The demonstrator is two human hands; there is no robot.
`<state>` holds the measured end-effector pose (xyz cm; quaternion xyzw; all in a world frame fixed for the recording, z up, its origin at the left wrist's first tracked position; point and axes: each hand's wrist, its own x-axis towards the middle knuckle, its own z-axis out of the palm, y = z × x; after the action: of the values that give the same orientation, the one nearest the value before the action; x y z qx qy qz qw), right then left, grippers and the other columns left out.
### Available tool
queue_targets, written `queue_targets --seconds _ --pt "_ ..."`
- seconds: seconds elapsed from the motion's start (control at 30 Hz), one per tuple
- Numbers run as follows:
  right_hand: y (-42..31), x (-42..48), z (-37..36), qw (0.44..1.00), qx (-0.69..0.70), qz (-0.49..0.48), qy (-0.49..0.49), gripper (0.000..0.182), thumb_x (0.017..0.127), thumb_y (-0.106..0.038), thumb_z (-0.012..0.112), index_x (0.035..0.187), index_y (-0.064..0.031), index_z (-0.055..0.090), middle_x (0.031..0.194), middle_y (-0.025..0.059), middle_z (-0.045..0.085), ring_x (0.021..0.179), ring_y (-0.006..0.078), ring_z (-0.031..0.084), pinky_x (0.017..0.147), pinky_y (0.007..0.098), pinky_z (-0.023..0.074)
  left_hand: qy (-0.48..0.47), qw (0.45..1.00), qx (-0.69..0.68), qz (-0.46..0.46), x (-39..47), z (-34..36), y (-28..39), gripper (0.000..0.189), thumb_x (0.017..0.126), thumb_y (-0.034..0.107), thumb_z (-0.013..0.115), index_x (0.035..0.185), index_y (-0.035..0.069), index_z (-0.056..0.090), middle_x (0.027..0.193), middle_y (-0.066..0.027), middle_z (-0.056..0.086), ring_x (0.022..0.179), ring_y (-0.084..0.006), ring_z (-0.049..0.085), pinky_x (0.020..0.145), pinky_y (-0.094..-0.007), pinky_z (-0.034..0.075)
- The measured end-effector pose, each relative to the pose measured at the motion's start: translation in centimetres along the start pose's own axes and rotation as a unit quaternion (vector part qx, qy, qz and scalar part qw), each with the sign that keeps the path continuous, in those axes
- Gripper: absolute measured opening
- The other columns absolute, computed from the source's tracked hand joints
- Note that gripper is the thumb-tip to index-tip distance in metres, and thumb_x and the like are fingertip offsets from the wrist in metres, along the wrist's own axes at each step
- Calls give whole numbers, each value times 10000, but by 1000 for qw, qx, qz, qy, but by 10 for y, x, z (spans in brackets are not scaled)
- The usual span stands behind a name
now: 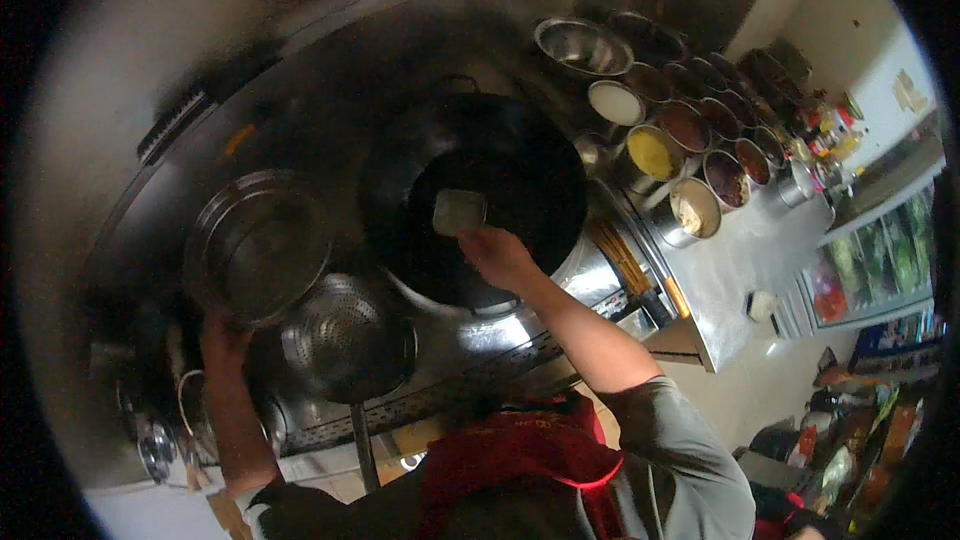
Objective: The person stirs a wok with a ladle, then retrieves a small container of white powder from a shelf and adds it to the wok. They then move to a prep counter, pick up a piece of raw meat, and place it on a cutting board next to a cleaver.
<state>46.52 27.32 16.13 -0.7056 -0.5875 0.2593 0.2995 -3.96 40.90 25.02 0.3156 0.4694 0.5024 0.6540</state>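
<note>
My right hand [495, 259] holds a small square translucent container [460, 212] by its near edge, over a large dark wok [540, 165] on the stove. The container's contents are too blurred to tell. My left hand [225, 334] is at the near rim of a round metal basin [262, 255] to the left of the wok; its fingers are partly hidden there, and it seems to grip the rim. Between the basin and the wok, nearer to me, lies a perforated metal strainer [337, 341] with its long handle [364, 450] pointing towards me.
Metal pots of seasonings, one with yellow contents [654, 153] and one with pale contents [694, 208], stand at the right near an empty metal bowl [583, 46]. A bamboo wok brush [619, 251] and a yellow-handled tool [676, 297] lie right of the wok. Bottles [832, 131] stand beyond.
</note>
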Motion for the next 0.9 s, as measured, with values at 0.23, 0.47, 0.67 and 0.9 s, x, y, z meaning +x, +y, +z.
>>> queue_targets --seconds 0.23,0.47,0.67,0.9 --pt "58 74 79 932 360 -24 -33 429 1008 -382 513 1274 -46 547 1138 137 655 911 250 677 740 362 568 -20 984 169 48 -30 106 10 398 866 218 648 1204 19 583 1115 -106 642 946 -269 659 749 -422 579" --pt "-12 59 39 838 535 92 -56 454 1020 -410 488 1226 -10 552 1122 148 649 925 243 673 751 365 574 103 942 317 36 -55 193 9 384 840 200 663 1158 -7 601 1012 -136 655 801 -257 681 604 -385 575" --pt "102 157 102 976 -185 -111 30 339 1011 -347 503 1136 -48 605 1009 106 669 860 233 666 689 376 553 52 844 517 133 -21 270 6 363 849 229 645 1101 -29 609 967 -192 670 807 -312 686 645 -417 549" --pt "144 189 117 969 196 -142 51 283 912 -217 600 1150 -66 621 987 98 663 863 250 658 708 383 545 -1 635 699 329 -42 358 -4 403 855 269 668 1116 -21 568 1026 -239 657 911 -421 658 819 -510 513"
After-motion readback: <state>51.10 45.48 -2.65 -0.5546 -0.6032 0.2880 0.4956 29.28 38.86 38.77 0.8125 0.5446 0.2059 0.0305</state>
